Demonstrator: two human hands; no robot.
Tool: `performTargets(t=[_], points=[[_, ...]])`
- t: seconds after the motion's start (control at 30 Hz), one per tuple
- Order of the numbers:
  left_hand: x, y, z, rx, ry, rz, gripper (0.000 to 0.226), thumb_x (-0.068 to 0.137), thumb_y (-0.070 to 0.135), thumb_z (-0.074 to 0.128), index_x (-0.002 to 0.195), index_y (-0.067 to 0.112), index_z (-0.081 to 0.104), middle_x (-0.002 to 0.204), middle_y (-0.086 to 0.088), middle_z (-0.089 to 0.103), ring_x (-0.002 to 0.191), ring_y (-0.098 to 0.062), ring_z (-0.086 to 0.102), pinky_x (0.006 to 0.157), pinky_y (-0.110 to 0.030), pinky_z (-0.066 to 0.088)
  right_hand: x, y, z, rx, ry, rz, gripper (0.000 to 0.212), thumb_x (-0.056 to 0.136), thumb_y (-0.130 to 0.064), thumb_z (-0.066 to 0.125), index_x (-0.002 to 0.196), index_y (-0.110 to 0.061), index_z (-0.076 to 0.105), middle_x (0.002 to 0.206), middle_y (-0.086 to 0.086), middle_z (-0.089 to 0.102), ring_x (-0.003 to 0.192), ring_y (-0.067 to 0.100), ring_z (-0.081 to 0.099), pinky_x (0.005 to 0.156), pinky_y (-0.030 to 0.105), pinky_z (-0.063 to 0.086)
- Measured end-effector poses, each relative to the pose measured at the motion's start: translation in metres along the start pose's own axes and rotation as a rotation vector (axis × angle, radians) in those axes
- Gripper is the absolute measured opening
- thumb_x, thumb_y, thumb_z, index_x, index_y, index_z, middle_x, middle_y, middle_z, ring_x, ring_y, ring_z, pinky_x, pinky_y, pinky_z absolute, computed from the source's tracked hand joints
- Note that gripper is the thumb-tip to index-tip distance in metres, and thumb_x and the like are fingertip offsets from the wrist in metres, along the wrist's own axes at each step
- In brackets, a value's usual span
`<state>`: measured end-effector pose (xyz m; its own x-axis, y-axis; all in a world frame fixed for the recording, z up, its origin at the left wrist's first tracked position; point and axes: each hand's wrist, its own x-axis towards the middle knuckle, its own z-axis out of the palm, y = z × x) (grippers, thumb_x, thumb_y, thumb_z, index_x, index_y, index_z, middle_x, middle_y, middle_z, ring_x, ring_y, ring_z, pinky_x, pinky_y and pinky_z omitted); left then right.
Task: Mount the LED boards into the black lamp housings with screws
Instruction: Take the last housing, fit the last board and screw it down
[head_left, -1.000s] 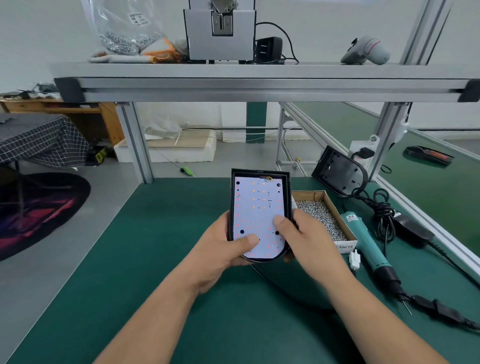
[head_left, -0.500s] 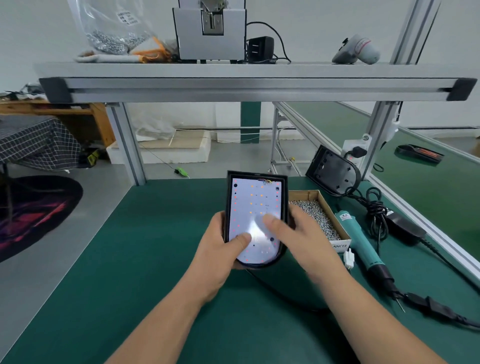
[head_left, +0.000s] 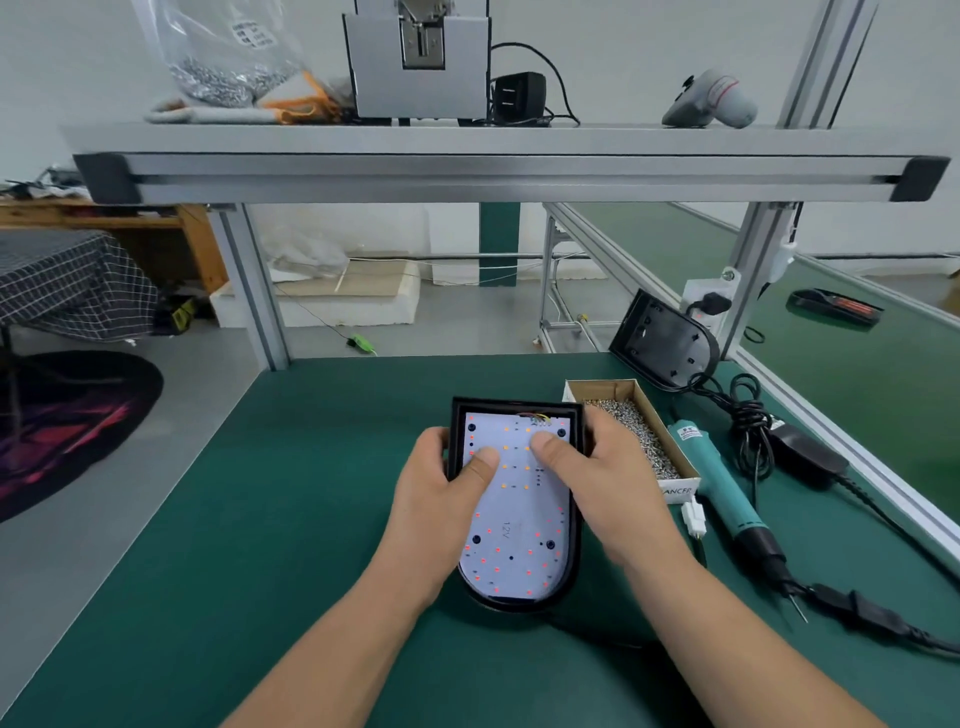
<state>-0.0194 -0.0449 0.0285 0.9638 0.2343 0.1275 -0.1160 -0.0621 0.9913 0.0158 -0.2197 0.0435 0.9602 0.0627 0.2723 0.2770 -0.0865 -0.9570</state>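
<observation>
A black lamp housing (head_left: 571, 561) lies flat on the green mat in front of me, its rounded end toward me. The white LED board (head_left: 514, 525) with rows of red and orange dots sits inside it. My left hand (head_left: 441, 499) grips the housing's left rim, thumb pressing on the board. My right hand (head_left: 608, 478) grips the right rim, its thumb also down on the board near the top. A small cardboard box of screws (head_left: 631, 431) stands just right of the housing.
A teal electric screwdriver (head_left: 722, 493) with its black cable lies right of the screw box. Another black housing (head_left: 665, 348) leans at the back right. An aluminium shelf (head_left: 467, 171) with a bag of screws and a grey machine spans overhead. A white connector (head_left: 693, 517) lies beside the box.
The housing came down from a raised, tilted hold to lie flat on the mat. Both thumbs shifted from the board's lower part up to its upper half.
</observation>
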Motion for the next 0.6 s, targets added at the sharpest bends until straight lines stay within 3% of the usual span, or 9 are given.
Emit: performTargets(t=[0.1, 0.23, 0.27, 0.33, 0.4, 0.47, 0.53, 0.6], points=[[0.001, 0.002, -0.002, -0.102, -0.056, -0.002, 0.030, 0.090, 0.044, 0.069, 0.119, 0.036, 0.065, 0.114, 0.011, 0.077, 0.107, -0.016, 0.075, 0.090, -0.041, 0.061, -0.003, -0.003, 0.001, -0.024, 0.004, -0.020, 0.015, 0.090, -0.030, 0.072, 0.104, -0.027, 0.071, 0.102, -0.011, 0.079, 0.095, 0.011, 0.075, 0.085, 0.038, 0.058], [0.003, 0.009, -0.009, -0.279, -0.067, -0.043, 0.023, 0.097, 0.030, 0.069, 0.119, 0.025, 0.071, 0.123, -0.006, 0.077, 0.113, -0.031, 0.074, 0.095, -0.050, 0.060, -0.006, -0.004, 0.006, 0.019, -0.080, -0.110, 0.020, 0.095, -0.039, 0.069, 0.110, -0.025, 0.071, 0.102, 0.002, 0.076, 0.098, 0.017, 0.072, 0.090, 0.050, 0.059], [0.004, 0.009, -0.011, -0.344, -0.068, -0.078, 0.024, 0.098, 0.027, 0.070, 0.121, 0.022, 0.071, 0.125, -0.009, 0.076, 0.114, -0.033, 0.073, 0.095, -0.051, 0.060, -0.006, -0.004, 0.005, 0.143, -0.127, -0.090, 0.029, 0.099, -0.045, 0.065, 0.114, -0.022, 0.071, 0.104, 0.009, 0.075, 0.098, 0.017, 0.069, 0.087, 0.046, 0.059], [0.005, 0.014, -0.013, -0.527, -0.055, -0.200, 0.035, 0.094, 0.029, 0.071, 0.127, 0.015, 0.071, 0.127, -0.015, 0.075, 0.113, -0.035, 0.073, 0.095, -0.054, 0.060, -0.004, -0.003, 0.002, 0.356, -0.142, -0.011, 0.048, 0.101, -0.060, 0.055, 0.122, -0.020, 0.073, 0.104, 0.006, 0.074, 0.097, 0.016, 0.068, 0.084, 0.033, 0.055], [0.004, 0.021, -0.018, -0.656, -0.069, -0.329, 0.047, 0.088, 0.041, 0.069, 0.123, 0.010, 0.077, 0.118, -0.016, 0.078, 0.099, -0.032, 0.077, 0.084, -0.046, 0.063, -0.002, 0.000, -0.002, 0.274, -0.115, 0.000, 0.040, 0.099, -0.050, 0.059, 0.131, -0.030, 0.070, 0.117, -0.005, 0.076, 0.113, 0.011, 0.068, 0.095, 0.024, 0.051], [0.003, 0.026, -0.023, -0.716, -0.120, -0.357, 0.042, 0.093, 0.046, 0.063, 0.097, 0.011, 0.086, 0.090, -0.011, 0.080, 0.072, -0.026, 0.078, 0.061, -0.033, 0.062, -0.005, 0.005, -0.001, 0.178, -0.275, 0.058, 0.051, 0.093, -0.032, 0.065, 0.144, -0.032, 0.060, 0.132, -0.010, 0.073, 0.129, 0.006, 0.062, 0.106, 0.023, 0.048], [0.002, 0.025, -0.025, -0.785, -0.146, -0.346, 0.052, 0.103, 0.043, 0.052, 0.079, 0.012, 0.086, 0.072, -0.008, 0.076, 0.054, -0.022, 0.072, 0.050, -0.026, 0.058, -0.012, 0.005, 0.006, 0.067, -0.475, 0.116, 0.052, 0.097, -0.020, 0.066, 0.148, -0.021, 0.055, 0.128, -0.008, 0.075, 0.126, 0.005, 0.064, 0.107, 0.021, 0.046], [0.002, 0.022, -0.027, -0.852, -0.159, -0.348, 0.052, 0.107, 0.037, 0.049, 0.079, 0.011, 0.085, 0.072, -0.007, 0.072, 0.052, -0.019, 0.070, 0.047, -0.023, 0.055, -0.016, 0.007, 0.015, -0.082, -0.474, 0.037, 0.037, 0.103, -0.011, 0.064, 0.140, -0.015, 0.060, 0.113, -0.005, 0.077, 0.110, 0.007, 0.068, 0.102, 0.025, 0.049]])
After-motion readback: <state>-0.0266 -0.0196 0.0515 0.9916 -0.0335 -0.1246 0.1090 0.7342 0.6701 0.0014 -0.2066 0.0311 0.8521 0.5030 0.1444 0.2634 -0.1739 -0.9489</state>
